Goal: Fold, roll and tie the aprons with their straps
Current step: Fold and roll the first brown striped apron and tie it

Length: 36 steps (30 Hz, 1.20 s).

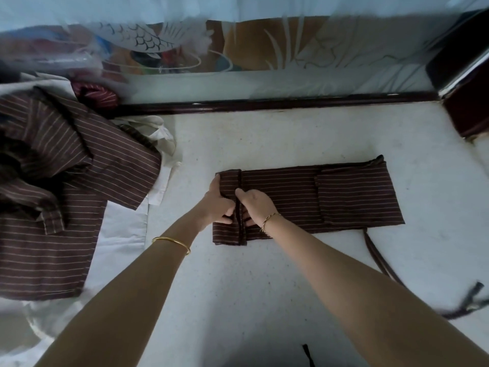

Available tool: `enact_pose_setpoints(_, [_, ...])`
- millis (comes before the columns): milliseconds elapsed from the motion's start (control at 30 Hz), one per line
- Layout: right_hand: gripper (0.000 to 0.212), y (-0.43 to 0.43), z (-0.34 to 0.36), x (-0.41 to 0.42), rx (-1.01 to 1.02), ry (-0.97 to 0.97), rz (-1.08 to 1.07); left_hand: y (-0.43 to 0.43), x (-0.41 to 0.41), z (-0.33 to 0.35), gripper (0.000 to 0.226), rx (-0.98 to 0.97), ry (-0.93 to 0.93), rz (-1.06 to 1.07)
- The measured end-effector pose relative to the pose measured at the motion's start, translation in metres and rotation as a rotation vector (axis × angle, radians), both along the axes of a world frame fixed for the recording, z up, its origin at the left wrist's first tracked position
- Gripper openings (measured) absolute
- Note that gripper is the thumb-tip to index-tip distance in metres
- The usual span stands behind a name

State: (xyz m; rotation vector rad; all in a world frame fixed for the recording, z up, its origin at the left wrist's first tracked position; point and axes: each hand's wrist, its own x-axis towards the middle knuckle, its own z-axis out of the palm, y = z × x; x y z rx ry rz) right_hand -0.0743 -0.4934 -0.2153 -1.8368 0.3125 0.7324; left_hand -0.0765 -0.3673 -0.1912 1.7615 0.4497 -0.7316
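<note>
our left hand [219, 205] and right hand [255, 206] pinch the turned end of the apron [317, 197], which stretches right of them. the cloth seems soft and light; we should hold its edge.

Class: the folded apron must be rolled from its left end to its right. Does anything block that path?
Nothing visible does. The left hand and right hand hold the left end of the apron; the rest lies bare. Its strap trails off the near right corner, beside the path. The pile lies to the left.
</note>
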Motion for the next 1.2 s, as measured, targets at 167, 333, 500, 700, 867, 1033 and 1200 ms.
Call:
enact_pose_setpoints(167, [0.023, 0.006, -0.003, -0.003, -0.388, -0.199, 0.150, 0.004, 0.002, -0.003, 0.064, 0.063, -0.104, 0.055])
enact_pose_setpoints(333, [0.021, 0.011, -0.002, -0.002, -0.599, -0.250, 0.229, 0.012, 0.011, -0.019, 0.043, 0.460, -0.463, -0.158])
enact_pose_setpoints(500, [0.021, 0.011, -0.003, -0.002, -0.573, -0.273, 0.191, 0.011, 0.017, -0.028, 0.047, 0.554, -0.570, -0.450])
enact_pose_setpoints(700, [0.045, -0.002, -0.001, -0.019, -0.467, -0.358, 0.270, 0.003, 0.018, -0.032, 0.061, 0.741, -0.461, -0.616])
enact_pose_setpoints(867, [0.034, -0.003, -0.003, -0.026, -0.573, -0.462, 0.388, -0.004, 0.021, -0.029, 0.063, 0.832, -0.420, -0.616])
enact_pose_setpoints(1033, [0.020, -0.005, -0.005, -0.024, -0.558, -0.479, 0.404, -0.008, 0.018, -0.023, 0.066, 0.939, -0.348, -0.400])
enact_pose_setpoints(1200, [0.024, 0.003, -0.006, -0.025, -0.613, -0.443, 0.372, -0.013, 0.016, -0.023, 0.061, 0.852, -0.170, -0.136])
